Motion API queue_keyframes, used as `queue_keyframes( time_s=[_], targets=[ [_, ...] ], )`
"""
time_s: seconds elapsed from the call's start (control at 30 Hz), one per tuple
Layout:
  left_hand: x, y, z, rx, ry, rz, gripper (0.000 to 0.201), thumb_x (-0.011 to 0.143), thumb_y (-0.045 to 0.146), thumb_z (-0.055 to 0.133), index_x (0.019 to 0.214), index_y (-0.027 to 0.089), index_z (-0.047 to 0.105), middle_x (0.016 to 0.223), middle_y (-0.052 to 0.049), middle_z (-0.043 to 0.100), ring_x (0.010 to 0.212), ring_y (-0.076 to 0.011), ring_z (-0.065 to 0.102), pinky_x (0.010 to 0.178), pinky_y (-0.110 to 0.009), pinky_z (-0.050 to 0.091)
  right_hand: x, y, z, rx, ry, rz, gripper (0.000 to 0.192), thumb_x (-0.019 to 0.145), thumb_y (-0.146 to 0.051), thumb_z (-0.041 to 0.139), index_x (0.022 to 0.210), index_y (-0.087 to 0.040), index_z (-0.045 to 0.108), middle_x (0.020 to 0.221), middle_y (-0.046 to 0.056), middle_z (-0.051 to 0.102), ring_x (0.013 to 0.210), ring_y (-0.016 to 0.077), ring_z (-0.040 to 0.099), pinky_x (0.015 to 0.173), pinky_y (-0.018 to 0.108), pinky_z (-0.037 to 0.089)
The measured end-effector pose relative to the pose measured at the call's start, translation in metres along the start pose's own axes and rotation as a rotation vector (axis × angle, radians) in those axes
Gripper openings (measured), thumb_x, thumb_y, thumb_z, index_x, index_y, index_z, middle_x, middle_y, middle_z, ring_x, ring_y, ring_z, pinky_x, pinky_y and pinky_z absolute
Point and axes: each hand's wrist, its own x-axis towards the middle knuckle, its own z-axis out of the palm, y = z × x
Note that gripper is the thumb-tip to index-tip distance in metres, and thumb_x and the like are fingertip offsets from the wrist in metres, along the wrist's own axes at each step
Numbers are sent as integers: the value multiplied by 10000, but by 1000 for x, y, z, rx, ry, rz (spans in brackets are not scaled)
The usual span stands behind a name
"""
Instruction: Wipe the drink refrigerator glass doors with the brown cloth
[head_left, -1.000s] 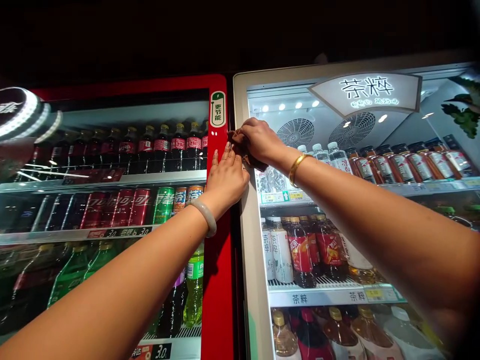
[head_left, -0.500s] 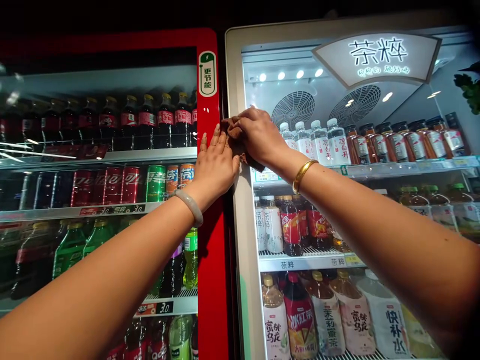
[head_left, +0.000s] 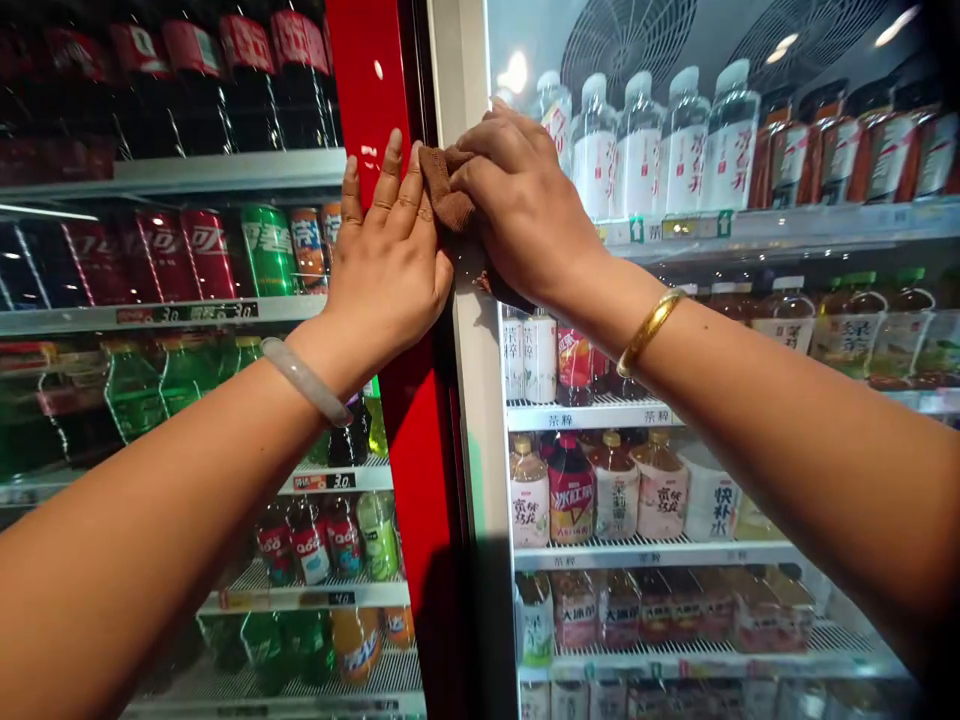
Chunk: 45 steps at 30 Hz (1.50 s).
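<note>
My left hand lies flat, fingers spread, on the red door frame of the left drinks cooler, a pale bangle on its wrist. My right hand, with a gold bangle on the wrist, presses a brown cloth against the white door frame of the right cooler, at the seam between the two coolers. The cloth is bunched under the fingers and its end touches my left hand's fingers.
The left cooler holds cola bottles, cans and green bottles on wire shelves. The right cooler holds water bottles, tea bottles and price strips behind glass. Both doors look closed.
The view has dropped down the coolers, so the top signs are out of frame. Both hands and the cloth have slid down the door frames, staying together at the seam.
</note>
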Motion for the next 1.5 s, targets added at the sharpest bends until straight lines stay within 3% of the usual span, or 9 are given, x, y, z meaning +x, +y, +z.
queue_keyframes(
  time_s=[0.1,0.2,0.3,0.5,0.77,0.97,1.23,1.37,1.5],
  targets=[
    [-11,6,5,37,-32,10,733,1005,311,411,1663,95,170,1789,32,38,1652,-209,-98,1352,-404,-184,-8,-8,-1,43,-7,12,322,1098,-396,400,1201,-307,692,1421,14,652,1508,236,464,1314,449,355],
    [-4,12,8,102,-16,0,741,1009,270,429,1631,-19,148,1791,-92,0,1649,-281,-84,1351,-509,-132,6,-6,2,35,-35,84,388,1106,-435,361,1194,-245,688,1415,16,648,1476,243,493,1267,434,394],
    [-4,20,12,123,-7,-52,817,974,247,466,1656,0,90,1785,-140,0,1651,-299,-70,1353,-508,-92,-3,-9,5,15,-2,86,349,1098,-336,399,1271,-191,665,1460,42,624,1522,268,434,1313,437,334],
    [-47,29,27,73,-19,-59,732,1004,304,380,1685,151,160,1786,-56,92,1656,-228,-28,1365,-459,-45,-81,-34,9,170,18,61,317,1068,-241,405,1261,-250,656,1503,42,577,1578,277,338,1351,552,296],
    [-74,35,26,94,-43,-74,695,989,222,373,1662,136,222,1770,-89,179,1656,-225,15,1363,-473,-33,-84,-39,4,272,-28,133,369,1039,-203,391,1307,-305,623,1466,36,579,1569,292,333,1331,629,292],
    [-118,47,38,103,-120,-16,771,985,249,425,1687,160,117,1771,-90,132,1653,-232,38,1364,-482,-34,-159,-72,-1,299,-70,123,371,1046,-203,413,1321,-335,625,1501,32,581,1576,271,337,1343,584,334],
    [-124,52,34,90,-170,-66,681,988,217,372,1646,84,260,1761,-114,187,1651,-233,-33,1349,-513,-106,-133,-65,-1,292,-86,211,372,1070,-275,384,1373,-356,585,1522,-4,566,1607,280,282,1339,662,259],
    [-149,60,39,56,-216,-81,738,982,236,410,1681,177,180,1776,-47,128,1649,-231,-45,1349,-526,-101,-184,-87,-2,309,-133,189,365,1070,-257,394,1346,-358,610,1556,-23,539,1621,229,256,1375,561,255],
    [-186,65,51,-4,-232,-34,772,980,253,444,1688,178,147,1771,-74,126,1649,-245,-26,1349,-519,-91,-238,-105,-4,344,-196,195,407,1042,-221,443,1387,-375,593,1558,-30,543,1624,230,249,1369,547,293]
  ],
)
